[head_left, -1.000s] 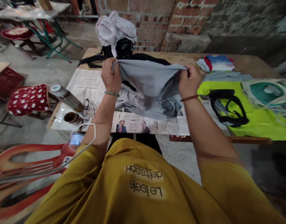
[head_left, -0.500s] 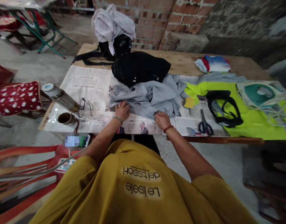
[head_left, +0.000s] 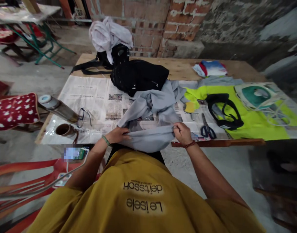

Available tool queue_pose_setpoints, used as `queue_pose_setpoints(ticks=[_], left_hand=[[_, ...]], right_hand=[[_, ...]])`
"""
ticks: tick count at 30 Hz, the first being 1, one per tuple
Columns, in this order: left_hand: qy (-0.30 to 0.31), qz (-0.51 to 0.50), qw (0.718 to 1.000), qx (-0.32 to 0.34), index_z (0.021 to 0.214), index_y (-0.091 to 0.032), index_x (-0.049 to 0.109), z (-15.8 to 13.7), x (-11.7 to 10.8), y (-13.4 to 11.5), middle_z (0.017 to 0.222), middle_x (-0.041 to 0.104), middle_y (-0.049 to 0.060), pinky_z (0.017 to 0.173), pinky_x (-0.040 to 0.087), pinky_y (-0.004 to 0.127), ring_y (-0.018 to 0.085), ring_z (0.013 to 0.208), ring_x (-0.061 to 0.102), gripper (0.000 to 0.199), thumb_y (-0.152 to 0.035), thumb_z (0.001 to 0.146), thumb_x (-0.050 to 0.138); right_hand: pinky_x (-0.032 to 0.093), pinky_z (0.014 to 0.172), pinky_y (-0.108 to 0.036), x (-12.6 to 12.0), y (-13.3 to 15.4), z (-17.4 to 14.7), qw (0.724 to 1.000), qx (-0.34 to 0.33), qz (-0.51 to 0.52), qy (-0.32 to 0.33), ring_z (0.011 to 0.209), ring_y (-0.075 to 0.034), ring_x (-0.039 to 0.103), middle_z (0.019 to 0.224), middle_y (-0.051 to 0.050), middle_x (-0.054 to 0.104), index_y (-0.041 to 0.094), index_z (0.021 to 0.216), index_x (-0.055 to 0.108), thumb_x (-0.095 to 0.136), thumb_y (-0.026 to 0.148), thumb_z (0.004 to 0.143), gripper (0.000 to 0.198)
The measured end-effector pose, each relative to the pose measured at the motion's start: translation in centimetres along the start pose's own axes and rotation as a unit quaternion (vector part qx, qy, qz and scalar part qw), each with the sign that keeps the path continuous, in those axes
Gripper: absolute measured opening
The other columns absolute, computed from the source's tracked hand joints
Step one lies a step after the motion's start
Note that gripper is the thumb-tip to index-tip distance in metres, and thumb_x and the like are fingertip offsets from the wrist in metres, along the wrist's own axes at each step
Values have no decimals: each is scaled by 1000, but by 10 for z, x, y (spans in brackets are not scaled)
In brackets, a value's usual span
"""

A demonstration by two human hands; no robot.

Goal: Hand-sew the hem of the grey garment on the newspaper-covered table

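Grey fabric [head_left: 149, 139] is stretched between my two hands at the front edge of the table, its lower part drooping over the edge towards my lap. My left hand [head_left: 118, 134] is closed on its left end, fingers partly over the cloth. At the right end, my right hand [head_left: 181, 133] grips the cloth in a fist. The rest of the fabric lies bunched back across the newspaper to a black bag [head_left: 141, 76]. Scissors [head_left: 206, 127] with dark handles lie to the right of my right hand, beside a small yellow piece [head_left: 191, 106].
A mug [head_left: 65, 130], eyeglasses [head_left: 84, 117] and a flask [head_left: 58, 108] stand or lie at the left. On the right are a black strap loop [head_left: 225, 110], bright yellow-green fabric [head_left: 257, 126] and an iron [head_left: 256, 94]. A red chair [head_left: 22, 168] is at my left.
My hands have closed on the grey fabric and pulled its near part towards me, over the table edge. They have moved farther apart, and the camera view has shifted slightly.
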State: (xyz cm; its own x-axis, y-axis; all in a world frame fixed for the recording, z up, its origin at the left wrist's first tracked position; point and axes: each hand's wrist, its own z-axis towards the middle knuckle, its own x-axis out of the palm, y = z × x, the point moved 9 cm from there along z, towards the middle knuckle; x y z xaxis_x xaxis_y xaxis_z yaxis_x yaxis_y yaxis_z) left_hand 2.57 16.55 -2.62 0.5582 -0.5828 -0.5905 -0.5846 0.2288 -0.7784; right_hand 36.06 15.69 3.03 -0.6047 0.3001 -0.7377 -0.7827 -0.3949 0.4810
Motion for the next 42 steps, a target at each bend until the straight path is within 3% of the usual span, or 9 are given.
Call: queue_pose_setpoints(ticks=[3,6,12,14,20,26,32,37,42], left_hand=[[96,-106,989,-26,70,-16,67,-11,-15,-2,60,57,-3,53,38,21,13,59,52,37,-52,73,75],[46,-227,972,-24,68,-14,69,-10,-48,-2,65,62,0,53,42,22,13,58,55,36,-46,62,84],[-480,-145,845,-187,85,-15,69,-15,-120,70,86,64,5,70,52,29,14,67,58,14,-22,73,67],[-560,-52,805,-189,98,-14,70,-30,-119,80,106,63,9,80,54,32,15,75,60,25,-16,75,63],[-456,47,885,-76,121,-19,66,-46,-59,83,124,59,11,90,59,37,20,94,65,36,-23,85,59],[-261,196,945,-30,121,-25,72,-2,-5,56,157,44,12,115,41,62,44,143,41,60,-8,64,70],[-326,-3,945,8,100,-18,76,9,-59,48,115,73,11,100,56,45,28,108,68,34,-13,69,63],[-396,-202,894,58,103,-17,72,-5,-125,17,89,73,4,74,57,29,19,81,68,31,-34,78,73],[-393,-294,869,-65,99,-15,69,6,-126,46,73,64,0,60,50,22,13,65,60,35,-43,78,76]], right_hand=[[52,75,-33,-32,-10,28,997,24,-6,-73,76,-21,63,78,-4,68,23,81,63,50,27,84,15],[53,77,-32,-58,-30,63,988,61,-3,-145,79,-20,64,80,-3,69,23,85,65,49,30,85,17],[50,101,-43,-15,-87,106,981,157,-65,-92,103,-26,65,101,-11,72,18,95,68,57,24,80,20],[50,102,-45,-2,-99,93,978,174,-75,-84,104,-27,65,104,-13,72,17,100,69,56,23,80,24],[48,105,-50,26,-70,10,995,65,-70,-4,113,-30,63,114,-14,71,20,108,70,57,38,87,31],[45,109,-54,63,-58,-36,989,14,-84,121,130,-34,56,129,-13,68,23,107,74,60,32,81,31],[55,91,-42,1,-86,7,978,195,34,-72,94,-24,67,99,-7,75,21,98,71,50,31,82,28],[54,84,-35,-53,-62,80,961,199,120,-148,83,-19,62,87,-3,71,19,93,70,59,40,81,27],[54,76,-35,-9,-67,119,949,244,196,-33,70,-16,58,76,0,65,18,86,68,69,41,74,26]])
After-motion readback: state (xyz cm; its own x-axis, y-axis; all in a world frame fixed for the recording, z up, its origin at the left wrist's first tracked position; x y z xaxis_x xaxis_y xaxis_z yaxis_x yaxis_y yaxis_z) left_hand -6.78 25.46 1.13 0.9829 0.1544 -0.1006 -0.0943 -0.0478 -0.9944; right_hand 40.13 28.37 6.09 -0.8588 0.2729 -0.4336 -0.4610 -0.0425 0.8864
